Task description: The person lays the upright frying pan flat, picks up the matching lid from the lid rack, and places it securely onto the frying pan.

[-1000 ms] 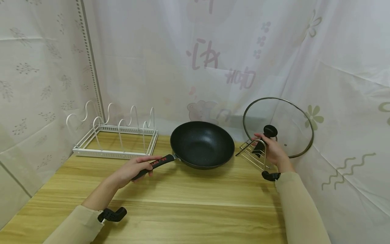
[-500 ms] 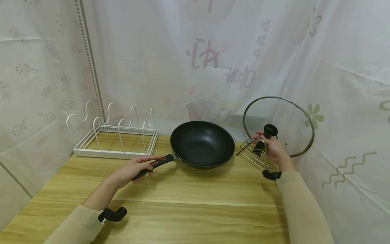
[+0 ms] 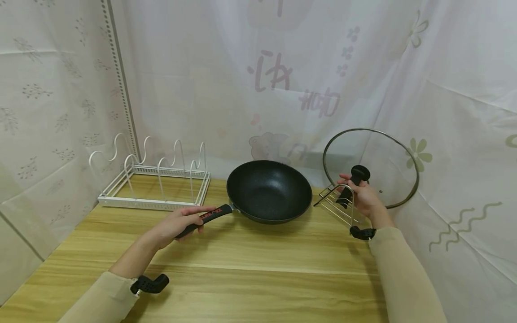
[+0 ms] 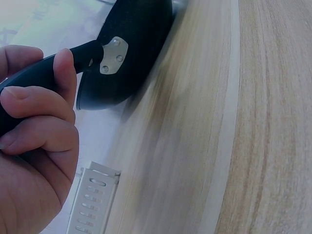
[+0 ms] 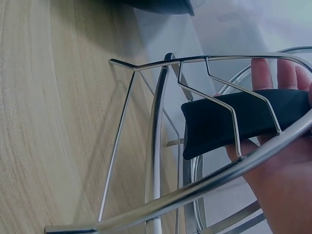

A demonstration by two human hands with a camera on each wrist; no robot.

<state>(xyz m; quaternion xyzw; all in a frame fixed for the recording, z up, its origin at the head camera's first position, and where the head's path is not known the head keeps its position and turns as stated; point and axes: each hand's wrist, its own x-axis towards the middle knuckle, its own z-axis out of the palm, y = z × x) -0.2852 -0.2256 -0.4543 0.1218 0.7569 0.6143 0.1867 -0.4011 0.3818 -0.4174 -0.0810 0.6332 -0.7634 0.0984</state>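
In the head view, my left hand (image 3: 177,225) grips the black handle (image 3: 220,211) of a dark wok (image 3: 268,190). Its fingers curl round that handle in the left wrist view, where the wok's base lies close to the tabletop. To the right, a glass lid (image 3: 389,175) with a metal rim stands nearly upright, tilted back at a wire lid stand (image 3: 339,214). My right hand (image 3: 367,199) holds the lid's black grip (image 3: 359,173), fingers behind and thumb in front. Stand wires cross before this grip (image 5: 248,114) in the right wrist view, hiding part of the hand.
A white wire pan rack (image 3: 141,205) with several upright loops stands at the back left of the wooden table (image 3: 258,278). Printed curtains (image 3: 202,89) hang close behind and on both sides. The lid's rim nearly meets the right curtain.
My right wrist has shifted very slightly to the right, still holding the lid's grip. The wok, left hand and lid stand look unchanged.
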